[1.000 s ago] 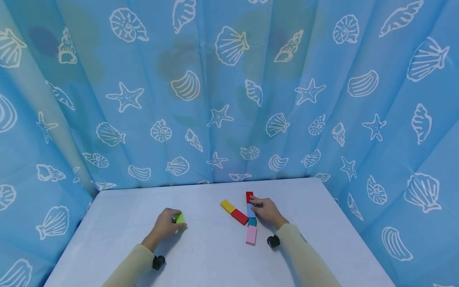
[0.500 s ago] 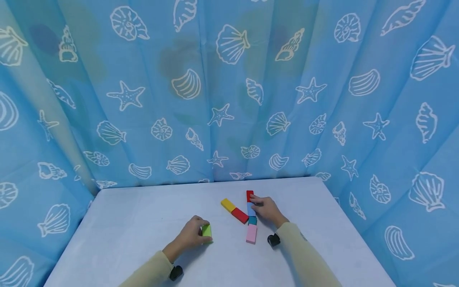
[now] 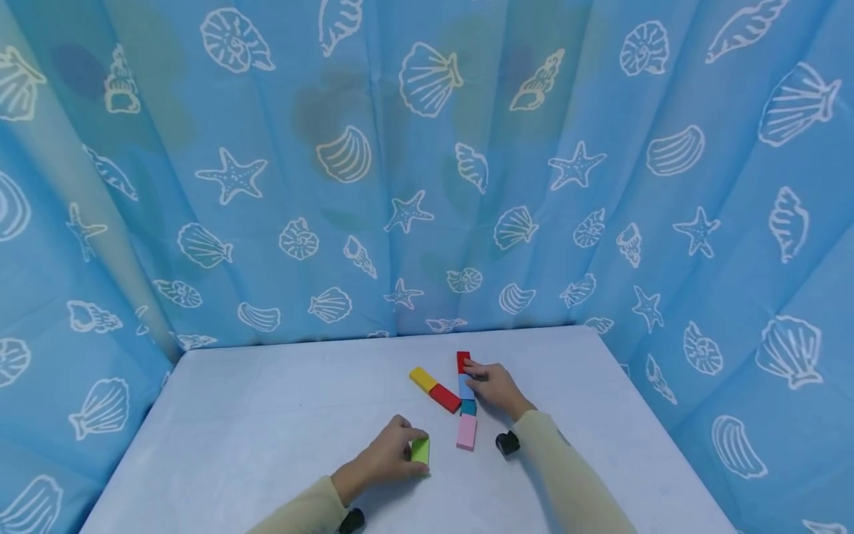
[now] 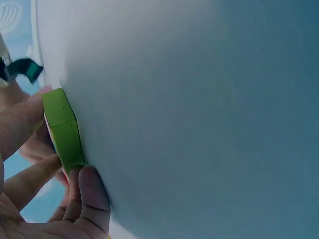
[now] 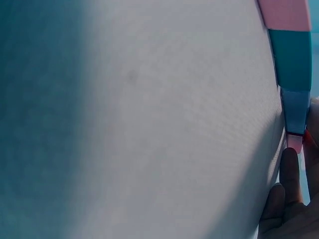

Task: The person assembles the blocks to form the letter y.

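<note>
My left hand (image 3: pixel 390 458) grips a green block (image 3: pixel 420 450) on the white table (image 3: pixel 267 415), just left of a pink block (image 3: pixel 466 432). In the left wrist view the green block (image 4: pixel 64 129) stands on edge between my thumb and fingertips (image 4: pixel 92 194). The pink block, a teal block (image 3: pixel 468 407), a light blue block (image 3: pixel 465 387) and a red block (image 3: pixel 463 361) form a row. My right hand (image 3: pixel 490 386) pinches the row's far end at the red block (image 5: pixel 295 143). A yellow block (image 3: pixel 422 379) and a second red block (image 3: pixel 445 398) lie diagonally beside the row.
A blue curtain (image 3: pixel 427 185) with shell and starfish prints closes in the table on the back and both sides. The table's right edge (image 3: pixel 640 400) runs close to my right arm. Small black cameras (image 3: pixel 506 443) sit at both wrists.
My left hand has slid the green block right and toward me, from the table's left middle to just beside the pink block. My right hand and the rows of blocks have stayed put.
</note>
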The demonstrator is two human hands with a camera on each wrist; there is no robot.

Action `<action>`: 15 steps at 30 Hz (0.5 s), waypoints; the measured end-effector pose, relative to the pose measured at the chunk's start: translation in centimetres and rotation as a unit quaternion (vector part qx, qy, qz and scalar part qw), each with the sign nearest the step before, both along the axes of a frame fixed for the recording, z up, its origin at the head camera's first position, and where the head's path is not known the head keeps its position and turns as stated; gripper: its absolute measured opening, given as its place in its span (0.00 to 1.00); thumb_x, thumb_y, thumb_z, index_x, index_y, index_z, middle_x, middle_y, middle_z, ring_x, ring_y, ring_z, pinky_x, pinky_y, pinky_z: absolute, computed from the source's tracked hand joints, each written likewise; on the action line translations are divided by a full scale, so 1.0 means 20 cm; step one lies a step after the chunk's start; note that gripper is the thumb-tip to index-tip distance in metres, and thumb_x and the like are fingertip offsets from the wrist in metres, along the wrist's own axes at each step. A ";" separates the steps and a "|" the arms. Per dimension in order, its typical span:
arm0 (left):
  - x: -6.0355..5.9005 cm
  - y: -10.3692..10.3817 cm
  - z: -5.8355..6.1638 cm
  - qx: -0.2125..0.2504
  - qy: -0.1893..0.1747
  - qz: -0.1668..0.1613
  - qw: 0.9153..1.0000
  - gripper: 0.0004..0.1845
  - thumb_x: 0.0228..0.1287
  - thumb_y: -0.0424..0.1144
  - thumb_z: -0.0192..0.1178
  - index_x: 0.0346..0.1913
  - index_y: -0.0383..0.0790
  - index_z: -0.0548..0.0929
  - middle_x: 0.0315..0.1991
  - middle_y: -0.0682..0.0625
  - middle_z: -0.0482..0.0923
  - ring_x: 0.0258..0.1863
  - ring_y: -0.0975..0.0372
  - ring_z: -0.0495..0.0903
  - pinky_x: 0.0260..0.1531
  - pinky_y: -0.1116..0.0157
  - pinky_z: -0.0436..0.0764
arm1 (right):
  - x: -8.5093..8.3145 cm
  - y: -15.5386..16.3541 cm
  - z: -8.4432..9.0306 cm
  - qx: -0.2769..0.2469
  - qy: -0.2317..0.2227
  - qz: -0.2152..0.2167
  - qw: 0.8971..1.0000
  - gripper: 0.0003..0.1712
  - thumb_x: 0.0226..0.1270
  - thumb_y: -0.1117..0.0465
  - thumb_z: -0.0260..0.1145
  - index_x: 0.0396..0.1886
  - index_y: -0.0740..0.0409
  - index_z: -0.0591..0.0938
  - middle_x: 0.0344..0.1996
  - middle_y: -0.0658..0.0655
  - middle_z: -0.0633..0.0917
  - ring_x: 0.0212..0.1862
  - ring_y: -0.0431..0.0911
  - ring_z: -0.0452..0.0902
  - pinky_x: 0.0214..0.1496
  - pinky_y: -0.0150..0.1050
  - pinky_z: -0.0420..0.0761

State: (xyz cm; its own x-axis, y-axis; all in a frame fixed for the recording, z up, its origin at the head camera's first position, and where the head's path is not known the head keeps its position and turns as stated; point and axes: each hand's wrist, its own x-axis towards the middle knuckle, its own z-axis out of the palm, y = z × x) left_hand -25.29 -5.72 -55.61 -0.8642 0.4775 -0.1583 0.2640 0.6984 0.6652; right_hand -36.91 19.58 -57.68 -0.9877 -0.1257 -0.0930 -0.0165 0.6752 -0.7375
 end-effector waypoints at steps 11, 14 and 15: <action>0.05 0.12 -0.01 -0.006 -0.002 -0.054 0.999 0.28 0.54 0.48 0.74 0.59 0.47 0.83 0.44 0.55 0.71 0.35 0.72 0.71 0.39 0.74 0.77 | -0.01 0.01 -0.01 -0.004 -0.004 -0.005 1.000 0.24 0.69 0.59 0.66 0.64 0.49 0.79 0.69 0.50 0.74 0.75 0.56 0.60 0.71 0.56 0.66; 0.06 0.15 -0.02 -0.009 0.000 -0.072 0.997 0.27 0.55 0.48 0.73 0.59 0.51 0.83 0.43 0.56 0.71 0.35 0.73 0.70 0.39 0.75 0.76 | -0.01 0.00 -0.01 -0.007 0.001 -0.003 1.000 0.23 0.69 0.59 0.65 0.64 0.50 0.79 0.69 0.49 0.74 0.75 0.56 0.60 0.72 0.56 0.65; 0.07 0.16 -0.02 -0.009 0.001 -0.077 0.997 0.26 0.55 0.48 0.73 0.59 0.52 0.83 0.43 0.57 0.71 0.35 0.73 0.70 0.39 0.75 0.76 | -0.01 0.00 -0.01 -0.006 0.003 -0.001 1.000 0.23 0.69 0.59 0.65 0.64 0.50 0.79 0.69 0.49 0.74 0.75 0.56 0.60 0.72 0.57 0.65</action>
